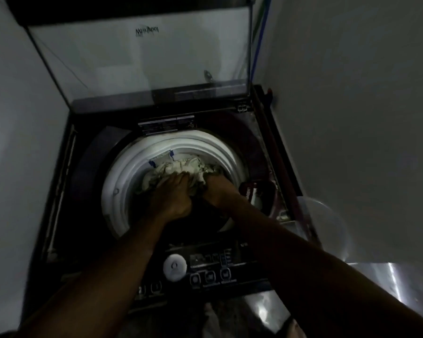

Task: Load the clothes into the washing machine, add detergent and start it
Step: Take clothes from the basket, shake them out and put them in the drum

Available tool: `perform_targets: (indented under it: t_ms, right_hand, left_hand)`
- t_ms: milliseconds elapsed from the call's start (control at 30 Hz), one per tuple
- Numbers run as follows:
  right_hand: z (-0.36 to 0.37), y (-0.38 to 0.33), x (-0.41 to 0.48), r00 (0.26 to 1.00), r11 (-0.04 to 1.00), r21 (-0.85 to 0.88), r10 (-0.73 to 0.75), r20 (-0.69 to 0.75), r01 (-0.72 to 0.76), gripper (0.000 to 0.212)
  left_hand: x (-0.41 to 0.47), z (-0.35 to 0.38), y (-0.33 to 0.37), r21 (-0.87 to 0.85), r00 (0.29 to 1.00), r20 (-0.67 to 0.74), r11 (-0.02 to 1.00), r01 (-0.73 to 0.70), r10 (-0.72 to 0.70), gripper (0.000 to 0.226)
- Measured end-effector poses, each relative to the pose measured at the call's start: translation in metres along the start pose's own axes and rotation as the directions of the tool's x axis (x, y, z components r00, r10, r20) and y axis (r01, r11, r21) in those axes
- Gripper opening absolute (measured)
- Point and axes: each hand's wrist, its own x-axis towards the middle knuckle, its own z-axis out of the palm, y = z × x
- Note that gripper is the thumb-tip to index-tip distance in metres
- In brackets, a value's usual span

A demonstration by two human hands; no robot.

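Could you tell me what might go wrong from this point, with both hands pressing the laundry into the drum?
The clothes are heaped up near the drum rim; an overfull load may wash poorly. The left hand and right hand are both pushed into the pile, so a finger might catch on something hidden. The lid stands open above the arms and could drop if bumped.
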Motion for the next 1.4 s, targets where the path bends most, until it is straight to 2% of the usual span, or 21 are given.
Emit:
perform_targets:
  t_ms: [100, 200, 367, 533, 667, 867, 1167, 1400]
  right_hand:
    - [-0.019, -0.003, -0.031, 0.993, 0.996, 0.018, -0.084, -0.079, 0.086, 0.040]
    - [-0.041, 0.007, -0.064, 0.974, 0.986, -0.058, -0.163, -0.159, 0.155, 0.048]
    - [-0.079, 0.056, -0.121, 0.889, 0.937, -0.242, -0.321, -0.325, 0.250, 0.041]
    - [-0.102, 0.121, -0.168, 0.852, 0.932, -0.255, -0.343, -0.396, 0.257, 0.044]
    - [-0.117, 0.169, -0.198, 0.862, 0.965, -0.185, -0.251, -0.441, 0.186, 0.046]
    - [-0.128, 0.232, -0.210, 0.901, 0.986, -0.150, -0.129, -0.415, 0.072, 0.045]
    - [-0.128, 0.286, -0.202, 0.914, 0.995, -0.094, -0.023, -0.404, -0.016, 0.042]
    - [-0.129, 0.323, -0.204, 0.945, 0.996, -0.074, 0.027, -0.326, -0.053, 0.044]
  left_hand:
    - [-0.034, -0.005, 0.028, -0.056, 0.995, -0.020, 0.993, 0.099, -0.100, 0.074]
    - [-0.059, -0.011, 0.062, -0.104, 0.968, -0.192, 0.984, 0.146, -0.164, 0.079]
    - [-0.104, -0.007, 0.135, -0.111, 0.934, -0.319, 0.985, 0.134, -0.163, 0.066]
    - [-0.119, 0.014, 0.199, -0.178, 0.892, -0.433, 0.983, 0.052, -0.126, 0.052]
    - [-0.116, 0.026, 0.250, -0.135, 0.861, -0.507, 0.989, -0.055, -0.022, 0.048]
    - [-0.099, 0.043, 0.310, -0.073, 0.874, -0.484, 0.993, -0.094, 0.048, 0.058]
    - [-0.053, 0.080, 0.341, -0.047, 0.920, -0.338, 0.973, -0.227, 0.198, 0.061]
    - [-0.039, 0.119, 0.352, -0.124, 0.956, -0.235, 0.971, -0.206, 0.173, 0.060]
